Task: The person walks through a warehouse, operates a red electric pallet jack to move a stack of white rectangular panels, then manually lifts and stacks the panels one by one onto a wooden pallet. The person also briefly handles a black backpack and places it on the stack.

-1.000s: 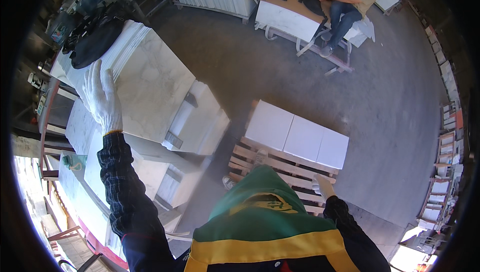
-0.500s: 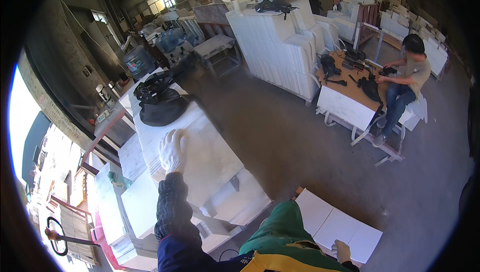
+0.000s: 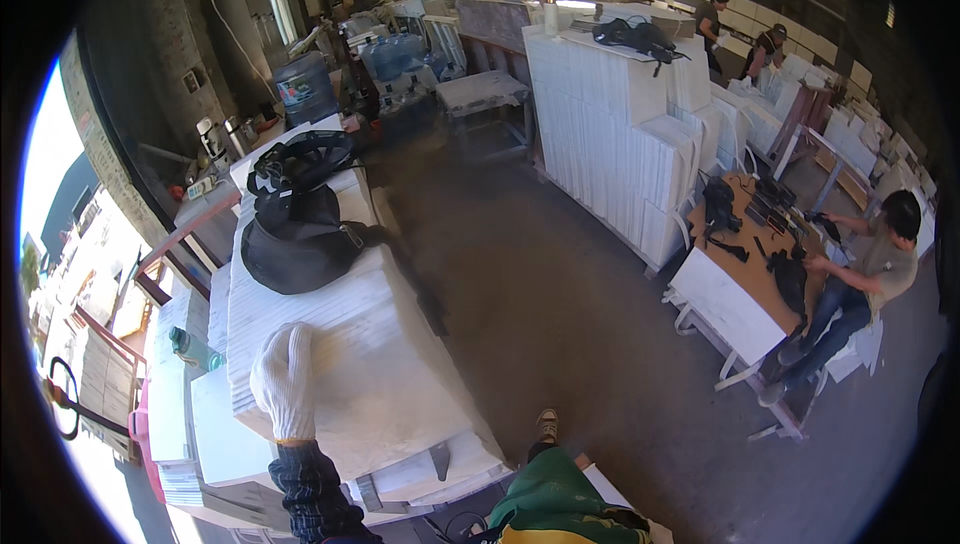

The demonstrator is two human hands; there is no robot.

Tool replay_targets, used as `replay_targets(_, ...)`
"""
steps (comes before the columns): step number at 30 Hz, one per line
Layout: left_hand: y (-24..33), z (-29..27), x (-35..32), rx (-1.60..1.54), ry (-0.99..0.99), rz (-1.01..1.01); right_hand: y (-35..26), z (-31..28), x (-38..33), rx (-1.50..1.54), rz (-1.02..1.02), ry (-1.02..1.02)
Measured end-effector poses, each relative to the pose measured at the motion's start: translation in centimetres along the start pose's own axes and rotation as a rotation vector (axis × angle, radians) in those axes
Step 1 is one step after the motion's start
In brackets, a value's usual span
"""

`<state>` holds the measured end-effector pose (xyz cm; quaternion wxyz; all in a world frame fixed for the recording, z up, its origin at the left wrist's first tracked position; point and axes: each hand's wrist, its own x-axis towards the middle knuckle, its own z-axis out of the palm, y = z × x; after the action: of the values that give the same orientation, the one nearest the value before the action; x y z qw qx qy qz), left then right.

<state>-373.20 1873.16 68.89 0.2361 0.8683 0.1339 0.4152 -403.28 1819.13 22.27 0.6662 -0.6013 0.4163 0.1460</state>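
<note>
My left hand, in a white knit glove, rests on top of a long stack of white slabs, close to its left edge. It holds nothing I can see; the fingers lie along the surface, close together. Beyond it on the same stack sits a black bag with straps. Of my right hand only a pale patch may show at the lower edge, beside my green and yellow clothing; its fingers are hidden. A corner of a white panel shows next to that clothing.
A green bottle stands left of the stack. Across the grey floor a seated person handles black gear at a brown-topped table. A tall slab stack rises ahead. Blue water jugs stand at the back left; two people are farther off.
The view has swung up and forward, and a shoe now shows. My left hand stays on the stack, its fingers closer together. My right hand has nearly left the view, with most of the white panel.
</note>
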Motion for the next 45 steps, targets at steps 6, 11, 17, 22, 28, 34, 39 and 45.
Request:
replay_targets(6, 2.3, 0.1, 0.5, -0.021, -0.039, -0.104, -40.0, 10.1, 11.6, -0.197, -0.310, -0.243)
replay_targets(11, 3.0, -1.0, 1.0, -0.147, -0.100, -0.347, -56.1, 21.1, 16.9, -0.073, -0.484, -0.471)
replay_targets(17, 5.1, -1.2, 1.8, -0.361, -0.028, -0.586, -66.5, 37.6, 14.1, -0.384, -0.656, -0.811)
replay_targets(22, 7.6, 0.1, 4.3, -0.350, 0.017, -0.787, -75.5, 53.8, 9.3, -0.458, -1.008, -1.175)
replay_targets(28, 11.6, 3.8, 7.9, 0.000, 0.108, -0.869, -81.6, 64.4, 0.3, -0.502, -1.570, -1.148)
replay_targets(34, 10.3, 5.4, 12.2, 0.306, 0.035, -0.982, -82.4, 71.1, -5.7, -0.904, -1.695, -1.099)
replay_targets(39, 7.6, 5.4, 14.0, 0.469, 0.003, -0.767, -81.3, 77.0, -4.6, -0.693, -1.220, -1.585)
replay_targets(45, 10.0, 7.8, 17.8, 0.740, -0.122, -0.499, -80.2, 74.5, -6.8, -0.375, -0.882, -2.000)
